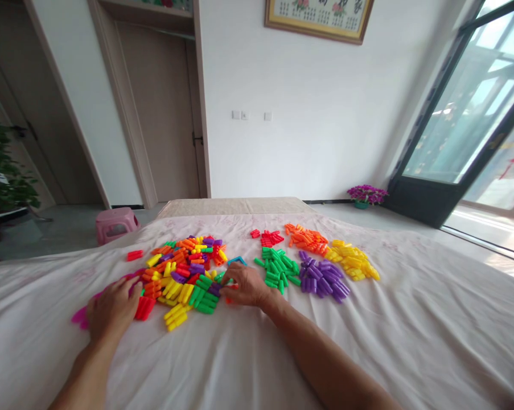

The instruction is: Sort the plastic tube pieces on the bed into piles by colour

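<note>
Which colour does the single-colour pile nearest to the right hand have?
The pile is green, seen best in the head view.

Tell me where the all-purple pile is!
In the head view, the all-purple pile is right of centre on the cloth, with the green pile on its left and the yellow pile behind it to the right.

Mixed heap [182, 273] obstructs left; cloth [444, 302] far right free.
</note>
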A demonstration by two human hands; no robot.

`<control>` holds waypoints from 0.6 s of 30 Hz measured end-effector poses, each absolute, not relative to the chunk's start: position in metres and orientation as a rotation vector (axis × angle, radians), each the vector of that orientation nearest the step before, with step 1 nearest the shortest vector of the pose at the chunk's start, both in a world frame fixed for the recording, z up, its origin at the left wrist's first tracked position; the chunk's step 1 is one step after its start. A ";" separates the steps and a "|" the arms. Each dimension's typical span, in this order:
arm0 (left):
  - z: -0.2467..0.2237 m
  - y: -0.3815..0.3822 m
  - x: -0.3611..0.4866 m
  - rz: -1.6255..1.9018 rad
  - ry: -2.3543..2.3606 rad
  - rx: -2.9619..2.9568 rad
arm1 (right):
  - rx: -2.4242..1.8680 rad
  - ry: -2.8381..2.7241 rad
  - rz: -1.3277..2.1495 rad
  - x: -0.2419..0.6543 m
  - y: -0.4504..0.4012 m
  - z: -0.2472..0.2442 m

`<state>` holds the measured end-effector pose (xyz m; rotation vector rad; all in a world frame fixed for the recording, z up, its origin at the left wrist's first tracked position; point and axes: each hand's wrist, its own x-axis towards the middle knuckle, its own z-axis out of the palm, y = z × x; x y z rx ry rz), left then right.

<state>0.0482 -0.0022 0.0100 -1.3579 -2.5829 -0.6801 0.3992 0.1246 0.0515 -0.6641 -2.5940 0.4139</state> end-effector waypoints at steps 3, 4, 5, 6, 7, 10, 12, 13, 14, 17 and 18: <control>0.011 0.002 0.050 -0.670 -2.615 -1.367 | -0.890 -2.801 0.417 0.405 0.120 0.073; 0.012 0.002 0.050 -0.667 -2.617 -1.376 | -0.932 -2.851 0.430 0.407 0.118 0.078; 0.012 0.002 0.050 -0.665 -2.613 -1.384 | -0.952 -2.879 0.442 0.407 0.116 0.080; 0.012 0.003 0.048 -0.663 -2.608 -1.386 | -0.952 -2.890 0.450 0.407 0.115 0.082; 0.011 0.003 0.046 -0.661 -2.602 -1.386 | -0.933 -2.893 0.463 0.407 0.114 0.082; 0.006 0.005 0.037 -0.651 -2.579 -1.411 | -0.875 -2.835 0.549 0.409 0.117 0.085; 0.000 0.007 0.030 -0.648 -2.580 -1.430 | -0.896 -2.680 0.600 0.415 0.127 0.090; -0.002 0.009 0.027 -0.649 -2.581 -1.436 | -0.931 -2.576 0.600 0.419 0.134 0.093; -0.005 0.010 0.024 -0.654 -2.580 -1.436 | -0.981 -2.470 0.570 0.426 0.143 0.095; -0.012 0.013 0.021 -0.689 -2.523 -1.444 | -1.220 -2.249 0.375 0.452 0.177 0.099; -0.013 0.014 0.021 -0.701 -2.509 -1.440 | -1.315 -2.211 0.306 0.463 0.189 0.099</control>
